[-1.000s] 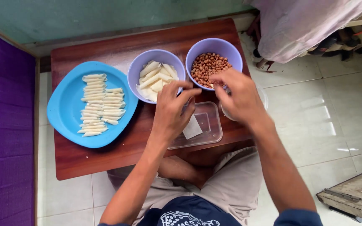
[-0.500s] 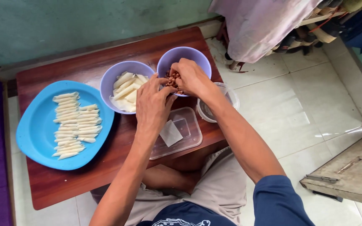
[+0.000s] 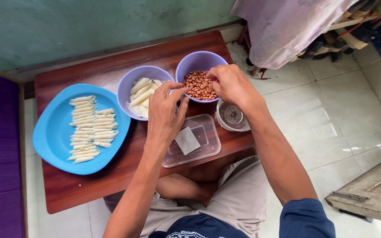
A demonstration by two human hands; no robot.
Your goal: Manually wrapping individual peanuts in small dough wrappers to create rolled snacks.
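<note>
My right hand point(image 3: 232, 83) hovers over the right side of a purple bowl point(image 3: 199, 58) of brown peanuts point(image 3: 198, 86), fingertips pinched together on a few nuts. My left hand point(image 3: 164, 117) lies palm down between that bowl and a second purple bowl point(image 3: 126, 88) holding pale rolled wrappers point(image 3: 141, 94). Its fingers point at the gap between the bowls, and what is under them is hidden. Below the left hand sits a clear rectangular container point(image 3: 208, 143) with a white square piece point(image 3: 187, 140) in it.
A blue plate point(image 3: 49, 132) with rows of pale rolled pieces lies at the left of the low wooden table point(image 3: 89, 185). A small round clear container point(image 3: 232, 117) stands at the table's right edge. My crossed legs are below, white tiles to the right, and hanging cloth point(image 3: 287, 26) beyond.
My right hand dipped into the peanuts and has drawn back to the bowl's right side, fingers pinched. The left hand stayed between the bowls. The camera view shifted.
</note>
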